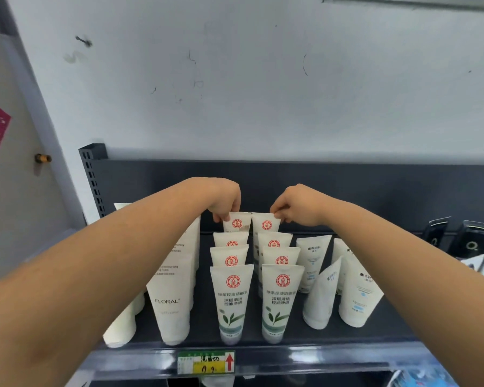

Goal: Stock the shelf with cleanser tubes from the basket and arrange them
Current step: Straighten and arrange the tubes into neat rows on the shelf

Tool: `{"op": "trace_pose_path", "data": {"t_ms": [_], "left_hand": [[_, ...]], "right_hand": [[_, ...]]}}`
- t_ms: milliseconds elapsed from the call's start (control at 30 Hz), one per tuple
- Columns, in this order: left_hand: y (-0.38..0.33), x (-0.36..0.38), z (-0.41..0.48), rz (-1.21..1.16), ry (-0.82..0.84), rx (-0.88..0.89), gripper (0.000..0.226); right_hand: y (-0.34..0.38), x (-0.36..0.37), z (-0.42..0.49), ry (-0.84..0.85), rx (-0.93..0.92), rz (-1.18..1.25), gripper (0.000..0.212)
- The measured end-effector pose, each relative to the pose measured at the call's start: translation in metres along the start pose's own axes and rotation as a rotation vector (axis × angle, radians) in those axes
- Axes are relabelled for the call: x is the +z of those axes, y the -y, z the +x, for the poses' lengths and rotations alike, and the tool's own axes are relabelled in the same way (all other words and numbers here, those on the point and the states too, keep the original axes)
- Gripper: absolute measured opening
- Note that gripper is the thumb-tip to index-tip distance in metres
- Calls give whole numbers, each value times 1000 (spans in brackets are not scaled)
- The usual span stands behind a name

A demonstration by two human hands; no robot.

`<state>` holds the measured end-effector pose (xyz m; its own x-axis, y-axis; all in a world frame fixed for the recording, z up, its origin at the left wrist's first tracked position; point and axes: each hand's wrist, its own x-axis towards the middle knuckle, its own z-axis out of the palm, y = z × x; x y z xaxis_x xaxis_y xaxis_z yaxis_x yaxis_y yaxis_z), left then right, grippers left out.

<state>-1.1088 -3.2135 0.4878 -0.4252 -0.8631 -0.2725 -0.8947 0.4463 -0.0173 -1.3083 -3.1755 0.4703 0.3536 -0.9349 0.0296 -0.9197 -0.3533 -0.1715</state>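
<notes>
1. Head view: L hand (226, 209) pinches crimped top of rear-left green-tea cleanser tube (236, 225); R hand (289, 209) pinches top of rear-right tube (266, 226).
2. The 2 tubes stand upright, cap down, long axis vertical, directly below fingertips at back of shelf (347, 333); each hand nearest its own; basket not in view.

Dark shelf (347, 339): two rows of green-leaf cleanser tubes (232, 300), standing cap-down.
Left hand (225, 203) pinches left rear tube (236, 223) by its top edge.
Right hand (294, 209) pinches right rear tube (266, 224) likewise.
FLORAL tubes (171, 300) at left.
Price tag (206, 362) on front rail.
</notes>
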Motion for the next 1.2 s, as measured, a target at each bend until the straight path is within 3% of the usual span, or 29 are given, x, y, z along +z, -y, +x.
{"op": "trace_pose_path", "data": {"t_ms": [1200], "left_hand": [[0, 10, -32, 45, -12, 59, 23]], "right_hand": [[12, 0, -35, 24, 51, 60, 27]]}}
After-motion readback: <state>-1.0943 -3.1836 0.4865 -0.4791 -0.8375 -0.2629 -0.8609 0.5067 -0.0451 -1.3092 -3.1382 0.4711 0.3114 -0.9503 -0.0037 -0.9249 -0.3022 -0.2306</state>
